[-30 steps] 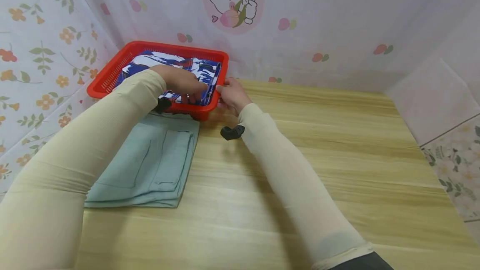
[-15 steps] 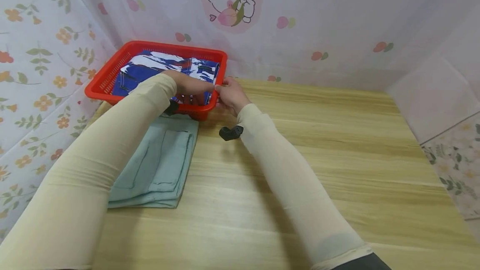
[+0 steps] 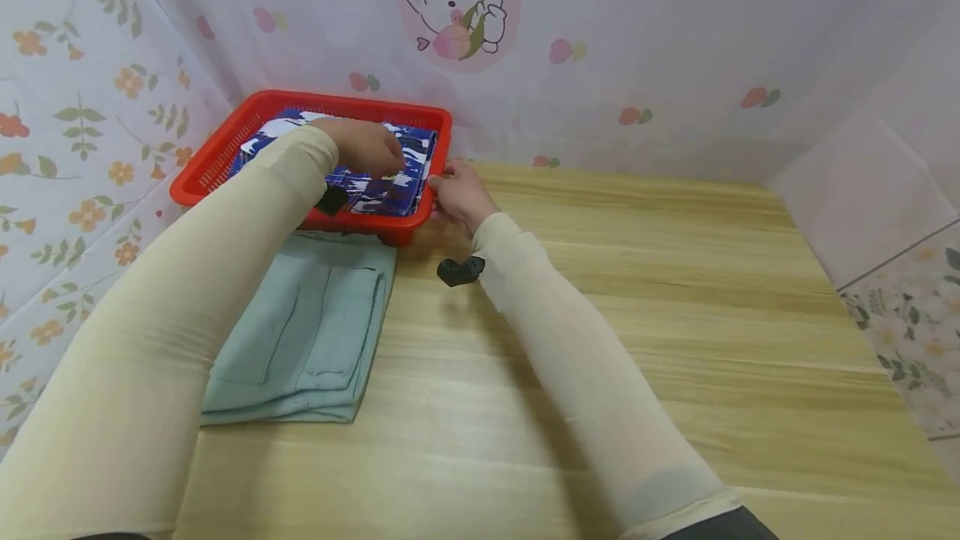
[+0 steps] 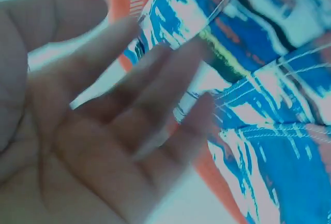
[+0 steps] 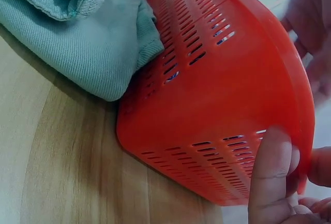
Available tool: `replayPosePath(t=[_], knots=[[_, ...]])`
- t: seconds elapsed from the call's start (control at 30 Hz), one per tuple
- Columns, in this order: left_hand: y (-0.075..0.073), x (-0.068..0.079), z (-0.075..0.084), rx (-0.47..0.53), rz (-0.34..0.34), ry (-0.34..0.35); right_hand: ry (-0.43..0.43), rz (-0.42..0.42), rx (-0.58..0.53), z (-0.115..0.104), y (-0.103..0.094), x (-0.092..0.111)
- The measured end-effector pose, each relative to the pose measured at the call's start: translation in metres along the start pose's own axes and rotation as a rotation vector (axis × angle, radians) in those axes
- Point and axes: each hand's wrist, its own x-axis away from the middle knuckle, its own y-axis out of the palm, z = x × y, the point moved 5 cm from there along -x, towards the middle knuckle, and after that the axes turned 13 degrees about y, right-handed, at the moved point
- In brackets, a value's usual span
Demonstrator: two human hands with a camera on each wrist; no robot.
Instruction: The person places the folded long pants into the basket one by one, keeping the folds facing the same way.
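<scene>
A red slotted plastic basket (image 3: 395,226) holds a folded blue and white patterned garment (image 3: 417,158) with stitched seams. My left hand (image 3: 366,148) is above this garment, and in the left wrist view its loosely bent fingers (image 4: 178,79) hold nothing. With my right hand (image 3: 461,195) I grip the basket's right rim; the right wrist view shows a finger (image 5: 274,162) against the outer wall and the thumb by the rim. The left forearm hides part of the basket and garment.
A folded pale green denim garment (image 3: 300,332) lies in front of the basket and touches its wall. Both rest on a wooden table (image 3: 600,290). A printed curtain (image 3: 660,48) hangs behind, and a floral one (image 3: 90,140) stands at the left.
My left hand has risen from the basket's near right corner and moved back a little, uncovering the garment there. The right hand keeps its grip on the rim.
</scene>
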Motion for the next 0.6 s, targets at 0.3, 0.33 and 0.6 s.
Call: replayPosePath(t=[0.3, 0.33, 0.6], knots=[[-0.005, -0.042, -0.013, -0.291, 0.06, -0.07, -0.009, -0.026, -0.005, 0.0, 0.003, -0.001], [-0.003, -0.044, -0.014, -0.305, 0.047, -0.078, -0.013, -0.026, -0.002, 0.0, 0.004, -0.001], [0.006, -0.042, -0.007, -0.216, 0.112, -0.16, -0.037, -0.046, -0.031, 0.003, 0.001, -0.001]])
